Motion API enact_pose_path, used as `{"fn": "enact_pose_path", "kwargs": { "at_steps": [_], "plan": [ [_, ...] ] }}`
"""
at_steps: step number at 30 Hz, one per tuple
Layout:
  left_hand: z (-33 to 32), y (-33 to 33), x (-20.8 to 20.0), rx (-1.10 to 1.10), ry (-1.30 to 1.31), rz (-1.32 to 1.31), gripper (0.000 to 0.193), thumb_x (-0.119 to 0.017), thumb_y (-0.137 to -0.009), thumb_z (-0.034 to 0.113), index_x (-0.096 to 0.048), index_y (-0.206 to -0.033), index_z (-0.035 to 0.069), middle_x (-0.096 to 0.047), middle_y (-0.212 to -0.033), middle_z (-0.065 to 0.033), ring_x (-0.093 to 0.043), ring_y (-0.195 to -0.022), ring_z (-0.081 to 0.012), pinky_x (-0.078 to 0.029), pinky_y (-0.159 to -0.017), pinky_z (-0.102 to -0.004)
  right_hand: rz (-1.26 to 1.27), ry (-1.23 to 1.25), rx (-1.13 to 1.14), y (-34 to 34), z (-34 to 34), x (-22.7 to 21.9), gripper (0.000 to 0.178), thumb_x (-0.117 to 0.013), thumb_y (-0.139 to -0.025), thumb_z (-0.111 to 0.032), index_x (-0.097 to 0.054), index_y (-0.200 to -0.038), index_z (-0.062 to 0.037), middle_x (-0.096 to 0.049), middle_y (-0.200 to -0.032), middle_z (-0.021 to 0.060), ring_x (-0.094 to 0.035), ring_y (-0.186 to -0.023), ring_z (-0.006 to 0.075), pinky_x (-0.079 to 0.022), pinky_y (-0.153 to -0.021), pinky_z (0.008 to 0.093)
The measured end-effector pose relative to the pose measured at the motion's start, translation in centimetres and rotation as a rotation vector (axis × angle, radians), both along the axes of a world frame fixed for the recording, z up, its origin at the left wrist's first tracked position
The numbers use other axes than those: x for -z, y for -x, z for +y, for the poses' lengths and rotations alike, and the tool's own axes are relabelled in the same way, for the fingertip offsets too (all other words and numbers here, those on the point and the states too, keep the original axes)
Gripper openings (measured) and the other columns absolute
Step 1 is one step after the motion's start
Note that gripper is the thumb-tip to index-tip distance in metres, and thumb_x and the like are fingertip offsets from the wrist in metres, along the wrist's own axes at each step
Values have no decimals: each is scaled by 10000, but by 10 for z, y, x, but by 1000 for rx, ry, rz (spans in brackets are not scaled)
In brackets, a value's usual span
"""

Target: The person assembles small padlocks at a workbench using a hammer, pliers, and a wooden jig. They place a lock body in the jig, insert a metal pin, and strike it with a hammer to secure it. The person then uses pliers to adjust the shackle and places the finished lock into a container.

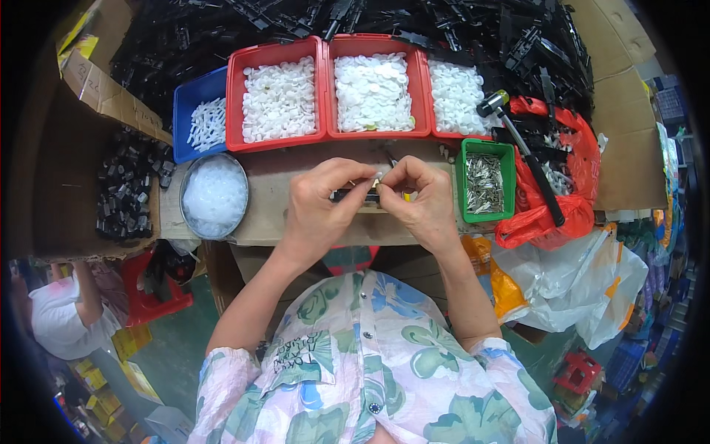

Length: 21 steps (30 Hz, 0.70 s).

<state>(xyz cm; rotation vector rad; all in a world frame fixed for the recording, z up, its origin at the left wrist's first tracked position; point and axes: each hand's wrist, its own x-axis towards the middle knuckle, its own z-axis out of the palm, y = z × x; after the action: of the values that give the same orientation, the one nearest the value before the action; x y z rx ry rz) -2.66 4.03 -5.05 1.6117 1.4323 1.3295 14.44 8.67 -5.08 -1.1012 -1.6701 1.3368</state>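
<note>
Over the middle of the bench, my left hand (319, 196) and my right hand (421, 196) meet with their fingertips almost touching. Each has thumb and forefinger pinched together. A tiny pale piece (379, 176) shows between the fingertips; its kind is too small to make out. Under the fingers lies a black part (342, 195), mostly covered by my hands, with a bit of yellow (407, 197) by the right fingers. Just behind them a thin dark-tipped tool (390, 157) rests on the bench.
Behind my hands stand red bins (323, 89) of white plastic pieces and a blue bin (180, 111) of white sticks. A round metal bowl (245, 196) sits left. At right are a green tray (510, 177) of metal pins, a hammer (532, 159) and a red bag (588, 163).
</note>
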Motion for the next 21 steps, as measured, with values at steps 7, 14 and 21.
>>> {"fn": "enact_pose_path", "kwargs": {
  "at_steps": [7, 14, 21],
  "plan": [
    [-3, -8, -1, -23, -38, 42, 165, -704, -827, -63, -740, -983, -20, -721, -911, -104, -692, -800, -152, -546, -710, -274, 26, 18, -5, -6, -1, 4, 77, -688, -791, -35, -629, -770, 11, -637, -718, 18, -554, -666, 63, -460, -609, 241],
    [-5, -8, 2, -38, -155, 139, 167, -711, -794, -48, -729, -955, -3, -724, -912, -130, -718, -776, -253, -554, -664, -333, 44, 63, -30, -6, -2, 7, 71, -692, -799, -31, -634, -780, 6, -645, -738, 10, -560, -679, 57, -469, -619, 239],
    [-7, -2, 5, -24, -84, 30, 159, -715, -799, -53, -734, -951, -12, -725, -900, -118, -705, -768, -211, -550, -677, -304, 173, 263, -83, -6, -1, 8, 85, -717, -827, -24, -634, -819, -2, -650, -780, -2, -592, -712, 39, -492, -652, 209]
  ]
}}
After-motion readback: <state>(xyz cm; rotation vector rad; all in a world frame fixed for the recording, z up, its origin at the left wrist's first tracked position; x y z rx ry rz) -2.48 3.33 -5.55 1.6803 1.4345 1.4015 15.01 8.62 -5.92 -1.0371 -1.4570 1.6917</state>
